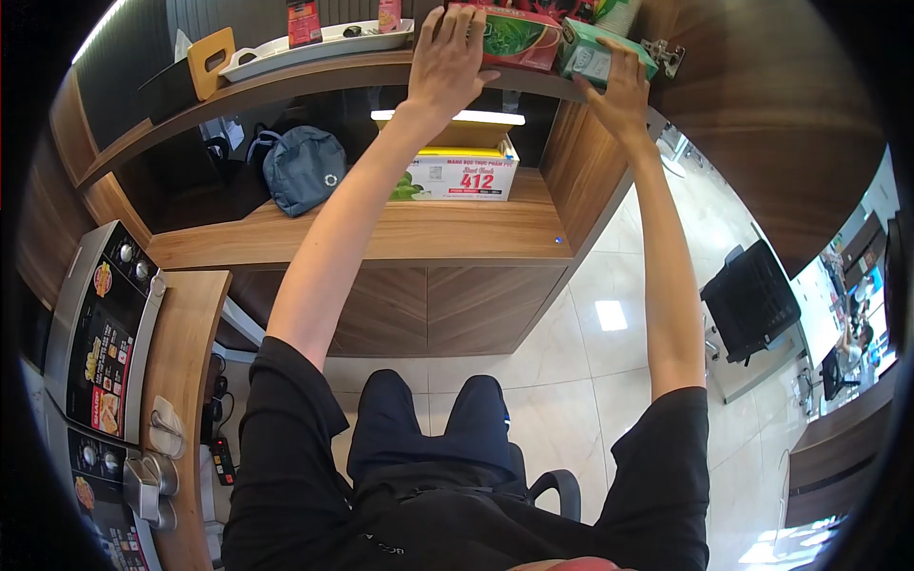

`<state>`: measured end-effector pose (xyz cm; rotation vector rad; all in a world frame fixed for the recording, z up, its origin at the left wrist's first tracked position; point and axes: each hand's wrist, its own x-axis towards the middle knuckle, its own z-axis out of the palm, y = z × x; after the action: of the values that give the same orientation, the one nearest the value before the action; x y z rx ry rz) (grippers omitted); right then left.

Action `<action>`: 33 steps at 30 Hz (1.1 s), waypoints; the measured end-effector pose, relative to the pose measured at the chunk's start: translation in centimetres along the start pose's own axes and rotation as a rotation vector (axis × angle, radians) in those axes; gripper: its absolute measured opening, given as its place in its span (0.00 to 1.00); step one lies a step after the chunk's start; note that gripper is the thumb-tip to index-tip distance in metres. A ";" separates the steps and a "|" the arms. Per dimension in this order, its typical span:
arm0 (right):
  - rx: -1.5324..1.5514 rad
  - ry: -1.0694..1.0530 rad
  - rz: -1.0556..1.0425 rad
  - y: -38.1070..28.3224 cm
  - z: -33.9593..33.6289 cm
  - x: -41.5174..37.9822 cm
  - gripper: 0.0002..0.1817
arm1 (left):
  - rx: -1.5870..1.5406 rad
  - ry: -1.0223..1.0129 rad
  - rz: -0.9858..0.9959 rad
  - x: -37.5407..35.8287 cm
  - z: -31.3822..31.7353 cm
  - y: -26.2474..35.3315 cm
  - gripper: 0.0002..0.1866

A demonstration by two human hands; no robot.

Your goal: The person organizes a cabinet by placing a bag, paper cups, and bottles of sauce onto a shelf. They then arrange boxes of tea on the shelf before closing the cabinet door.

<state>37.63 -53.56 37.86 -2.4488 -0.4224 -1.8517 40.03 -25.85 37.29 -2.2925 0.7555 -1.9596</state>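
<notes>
Both my arms reach up to a high wooden shelf. My left hand (446,65) is at the left end of a red and green box (519,40), its fingers stretched out and the thumb pointing toward the box's lower edge. Just to the right, a light green box (583,55) sits at a slight tilt. My right hand (619,90) is on this light green box, with the thumb low at its front and the fingers across its right part. Further packages behind the two boxes are partly cut off by the upper image edge.
Left on the shelf are a white tray (328,45) with small red packages and a wooden-handled item (209,62). Below stand a blue-grey backpack (303,169) and a white carton (466,178). An open cabinet door (762,105) hangs at right; ovens (100,333) stand at left.
</notes>
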 end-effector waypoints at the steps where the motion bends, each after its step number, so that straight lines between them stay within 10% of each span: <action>1: -0.001 -0.003 -0.010 0.3 -0.2 0.0 0.40 | 0.009 -0.020 -0.013 0.3 -0.3 0.1 0.39; 33: 0.077 0.016 -0.131 2.8 0.5 2.2 0.24 | -0.065 0.073 0.112 2.8 -0.9 -0.8 0.23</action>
<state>39.35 -55.70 40.14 -2.4077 -0.6550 -1.8630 39.65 -25.96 40.34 -2.1709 0.9455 -2.0071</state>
